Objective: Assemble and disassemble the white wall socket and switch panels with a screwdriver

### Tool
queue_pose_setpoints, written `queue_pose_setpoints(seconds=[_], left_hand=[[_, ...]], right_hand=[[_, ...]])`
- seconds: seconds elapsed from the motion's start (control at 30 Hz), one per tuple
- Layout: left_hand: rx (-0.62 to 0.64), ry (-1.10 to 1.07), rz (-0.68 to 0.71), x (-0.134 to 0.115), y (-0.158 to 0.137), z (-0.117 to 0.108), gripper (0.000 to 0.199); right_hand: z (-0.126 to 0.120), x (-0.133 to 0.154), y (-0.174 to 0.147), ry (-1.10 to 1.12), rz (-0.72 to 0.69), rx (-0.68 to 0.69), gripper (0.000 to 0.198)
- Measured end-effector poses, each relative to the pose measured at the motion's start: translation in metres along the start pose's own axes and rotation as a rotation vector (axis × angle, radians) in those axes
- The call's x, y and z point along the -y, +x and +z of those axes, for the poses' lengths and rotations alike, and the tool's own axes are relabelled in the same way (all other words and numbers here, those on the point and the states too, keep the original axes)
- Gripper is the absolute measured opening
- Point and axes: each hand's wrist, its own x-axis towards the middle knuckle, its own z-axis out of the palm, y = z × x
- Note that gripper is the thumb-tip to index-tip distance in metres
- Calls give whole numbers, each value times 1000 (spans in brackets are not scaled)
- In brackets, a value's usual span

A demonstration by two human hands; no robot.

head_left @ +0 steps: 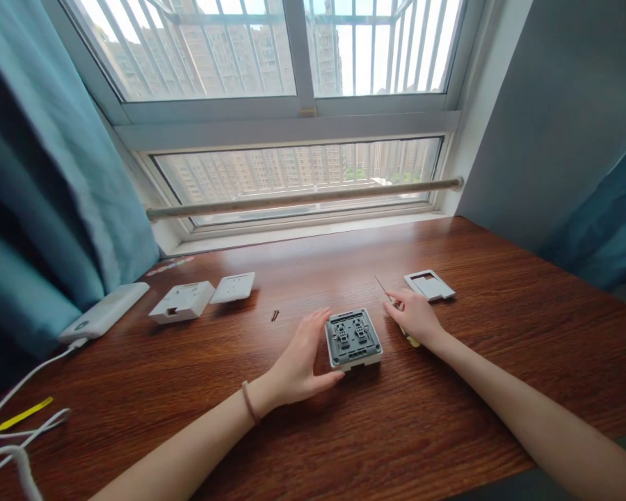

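Observation:
In the middle of the table sits a wall switch (354, 337) with its cover off, its dark inner face up, in a white base. My left hand (305, 362) grips it from the left, fingertips at the far left corner and thumb at the near edge. To the right of the switch, my right hand (414, 316) is closed around a screwdriver (380, 284). Its thin shaft points away to the upper left, and a yellow handle end shows below the palm. Just beyond that hand lies a white switch frame (429, 285) with a smaller white piece on it.
Two small dark screws (275, 315) lie left of my left hand. Farther left are a white box (181, 303) and a white plate (233, 287). A white power bank (104, 312) with a white cable (26, 376) and a yellow strip (21, 416) are by the curtain.

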Motion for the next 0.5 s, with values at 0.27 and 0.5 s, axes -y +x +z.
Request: queue_pose_setpoints(seconds=[0.27,0.5], left_hand=[[13,-64,7,1,-1,1,81],[42,-147,-54,-1,-1,-3,78]], right_hand=[[-2,1,0,-103,6,34,32],[-2,0,0,-124,23,43,29]])
